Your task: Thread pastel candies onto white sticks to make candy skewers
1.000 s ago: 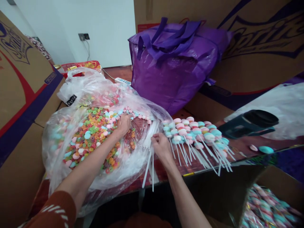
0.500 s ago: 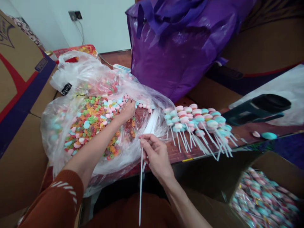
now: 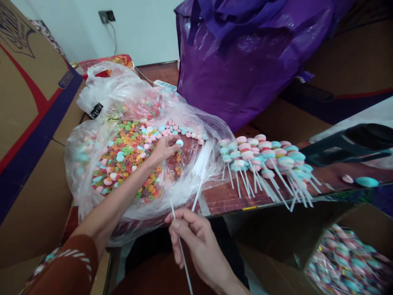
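Candy point(image 3: 179, 143), one smooth round, is pinched by the left hand point(image 3: 166, 148); the right hand point(image 3: 198, 241) grips one slim, straight stick point(image 3: 186, 268); crinkled plastic point(image 3: 181, 191) holds countless rings point(image 3: 124, 142).

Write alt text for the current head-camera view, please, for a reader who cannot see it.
A person's left hand pinches a pale round sweet over a plastic bag of colourful sweets, while the right hand holds a thin white stick. Sweets on sticks lie on the table to the right, with a purple bag behind.
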The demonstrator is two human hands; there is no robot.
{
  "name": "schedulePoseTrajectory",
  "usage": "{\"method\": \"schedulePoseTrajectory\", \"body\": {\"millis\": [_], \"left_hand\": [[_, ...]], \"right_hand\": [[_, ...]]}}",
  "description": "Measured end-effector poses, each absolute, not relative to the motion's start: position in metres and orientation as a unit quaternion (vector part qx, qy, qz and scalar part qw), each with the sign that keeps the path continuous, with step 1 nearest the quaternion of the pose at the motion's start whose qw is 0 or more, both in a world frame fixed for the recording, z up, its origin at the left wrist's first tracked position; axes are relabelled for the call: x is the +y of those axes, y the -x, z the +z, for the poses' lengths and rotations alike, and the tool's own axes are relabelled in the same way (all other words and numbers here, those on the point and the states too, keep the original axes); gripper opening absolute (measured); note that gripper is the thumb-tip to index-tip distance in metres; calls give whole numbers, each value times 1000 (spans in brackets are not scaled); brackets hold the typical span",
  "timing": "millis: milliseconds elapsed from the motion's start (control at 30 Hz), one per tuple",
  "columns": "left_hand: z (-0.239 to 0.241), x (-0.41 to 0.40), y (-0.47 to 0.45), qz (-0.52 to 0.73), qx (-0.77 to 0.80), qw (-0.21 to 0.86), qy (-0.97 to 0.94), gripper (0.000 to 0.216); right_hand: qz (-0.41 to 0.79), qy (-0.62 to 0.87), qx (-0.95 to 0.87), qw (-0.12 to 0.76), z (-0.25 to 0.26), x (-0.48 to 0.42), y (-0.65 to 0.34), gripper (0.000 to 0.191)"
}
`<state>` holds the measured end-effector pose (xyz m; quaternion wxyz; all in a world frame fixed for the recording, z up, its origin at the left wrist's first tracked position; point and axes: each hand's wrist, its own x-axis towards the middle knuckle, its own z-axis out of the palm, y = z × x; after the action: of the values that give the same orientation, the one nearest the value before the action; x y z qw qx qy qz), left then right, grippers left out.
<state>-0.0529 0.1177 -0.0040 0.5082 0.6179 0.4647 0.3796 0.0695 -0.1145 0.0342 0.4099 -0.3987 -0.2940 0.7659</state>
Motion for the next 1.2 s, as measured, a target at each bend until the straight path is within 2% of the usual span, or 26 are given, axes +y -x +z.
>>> {"method": "schedulePoseTrajectory", "body": {"millis": [67,200,367,500,700,900,1100,1200], "left_hand": [[3,98,62,401,430,560,-584,26],[15,61,75,432,423,584,-542,31],[13,37,79,460,451,573,-506,35],[6,32,81,456,465,569,-502,39],[1,28,83,444,464,531,-553,26],[-7,20,85,432,510,412,-619,23],[-5,6,80,400,515,302,-695,27],[-1,2,79,374,502,275,-729,33]], "right_hand": [[725,429,-321,433,28,-100,-71,37],[577,511,-414,485,15,-60,-77,35],[473,536,-515,472,3,-36,-77,32],[462,534,-540,459,0,-37,-75,30],[449,545,-556,438,-6,-32,-76,31],[462,559,-544,422,-8,-27,-70,31],[437,568,-529,455,-8,-20,-55,35],[460,557,-510,466,-10,-12,-53,36]]}}
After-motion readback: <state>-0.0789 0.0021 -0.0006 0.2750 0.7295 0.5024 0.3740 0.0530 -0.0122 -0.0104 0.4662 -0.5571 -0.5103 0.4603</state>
